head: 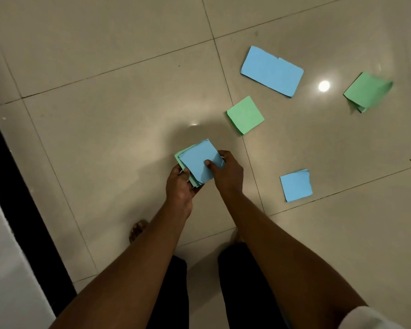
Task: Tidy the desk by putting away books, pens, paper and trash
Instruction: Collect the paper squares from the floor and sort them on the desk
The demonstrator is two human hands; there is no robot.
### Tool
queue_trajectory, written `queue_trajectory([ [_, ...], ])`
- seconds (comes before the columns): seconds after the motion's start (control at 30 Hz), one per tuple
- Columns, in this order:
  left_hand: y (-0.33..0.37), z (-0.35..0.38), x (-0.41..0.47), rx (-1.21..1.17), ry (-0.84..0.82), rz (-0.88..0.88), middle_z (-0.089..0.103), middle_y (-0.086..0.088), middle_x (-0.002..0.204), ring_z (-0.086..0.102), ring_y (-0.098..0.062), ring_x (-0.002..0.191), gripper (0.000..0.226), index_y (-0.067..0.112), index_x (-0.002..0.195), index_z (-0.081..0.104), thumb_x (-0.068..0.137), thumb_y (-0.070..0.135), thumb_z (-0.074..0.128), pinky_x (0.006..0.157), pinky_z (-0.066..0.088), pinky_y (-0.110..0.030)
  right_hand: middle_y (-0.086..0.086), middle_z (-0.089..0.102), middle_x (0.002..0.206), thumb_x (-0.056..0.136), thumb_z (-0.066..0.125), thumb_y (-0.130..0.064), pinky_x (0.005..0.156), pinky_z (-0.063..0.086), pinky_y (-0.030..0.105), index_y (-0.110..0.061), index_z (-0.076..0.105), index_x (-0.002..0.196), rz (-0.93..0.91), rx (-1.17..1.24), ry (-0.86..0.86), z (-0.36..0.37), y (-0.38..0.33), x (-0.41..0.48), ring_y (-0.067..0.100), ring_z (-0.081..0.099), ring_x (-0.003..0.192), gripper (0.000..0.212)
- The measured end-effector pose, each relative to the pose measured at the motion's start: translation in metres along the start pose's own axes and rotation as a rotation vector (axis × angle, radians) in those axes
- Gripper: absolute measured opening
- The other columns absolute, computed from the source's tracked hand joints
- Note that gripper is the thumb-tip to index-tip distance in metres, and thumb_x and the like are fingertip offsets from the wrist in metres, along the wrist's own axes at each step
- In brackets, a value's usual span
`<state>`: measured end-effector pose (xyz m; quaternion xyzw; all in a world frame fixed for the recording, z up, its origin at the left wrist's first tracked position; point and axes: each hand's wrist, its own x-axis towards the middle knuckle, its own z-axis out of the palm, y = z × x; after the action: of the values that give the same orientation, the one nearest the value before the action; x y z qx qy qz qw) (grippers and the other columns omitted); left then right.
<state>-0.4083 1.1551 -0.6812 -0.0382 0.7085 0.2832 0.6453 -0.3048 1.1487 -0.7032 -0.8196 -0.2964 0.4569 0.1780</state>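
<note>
A small stack of folded papers point(198, 160), blue on top and green beneath, is held above the tiled floor by both hands. My left hand point(179, 186) grips its lower left corner. My right hand point(228, 170) grips its right edge, thumb pressed on the blue top sheet. Loose on the floor lie a large blue paper point(272, 71), a green square paper point(245, 115), a folded green paper point(367, 92) at the far right, and a small blue paper point(296, 185).
The beige tiled floor point(105, 115) is glossy, with a bright lamp reflection point(324, 85). A black edge with a white surface point(7, 233) runs along the left side. My bare foot point(138, 230) and dark trousers show below my arms.
</note>
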Motion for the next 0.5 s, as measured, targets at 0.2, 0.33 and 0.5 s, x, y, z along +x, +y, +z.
queue_trajectory([
  [0.2, -0.008, 0.017, 0.008, 0.157, 0.016, 0.082, 0.056, -0.009, 0.124, 0.057, -0.030, 0.109, 0.038, 0.016, 0.131, 0.048, 0.094, 0.014, 0.054, 0.079, 0.056, -0.045, 0.005, 0.054, 0.118, 0.078, 0.073, -0.037, 0.078, 0.041, 0.023, -0.016, 0.049, 0.127, -0.064, -0.018, -0.035, -0.005, 0.010, 0.008, 0.014, 0.052, 0.101, 0.058],
  [0.33, -0.006, 0.029, 0.031, 0.182, 0.054, 0.115, 0.057, -0.008, 0.124, 0.057, -0.029, 0.109, 0.037, 0.021, 0.123, 0.050, 0.092, 0.002, 0.053, 0.088, 0.052, -0.052, 0.003, 0.053, 0.125, 0.072, 0.072, -0.051, 0.090, 0.046, 0.035, -0.018, 0.047, 0.131, -0.128, -0.055, -0.020, -0.019, 0.018, 0.045, 0.019, 0.050, 0.112, 0.072],
  [0.5, -0.003, 0.037, 0.060, 0.165, 0.003, 0.158, 0.058, -0.005, 0.121, 0.058, -0.024, 0.103, 0.040, 0.016, 0.130, 0.048, 0.093, 0.002, 0.051, 0.079, 0.054, -0.040, 0.010, 0.043, 0.134, 0.086, 0.063, -0.031, 0.094, 0.041, 0.043, -0.014, 0.039, 0.136, -0.101, -0.416, 0.144, -0.048, 0.016, 0.140, 0.029, 0.041, 0.124, 0.058],
])
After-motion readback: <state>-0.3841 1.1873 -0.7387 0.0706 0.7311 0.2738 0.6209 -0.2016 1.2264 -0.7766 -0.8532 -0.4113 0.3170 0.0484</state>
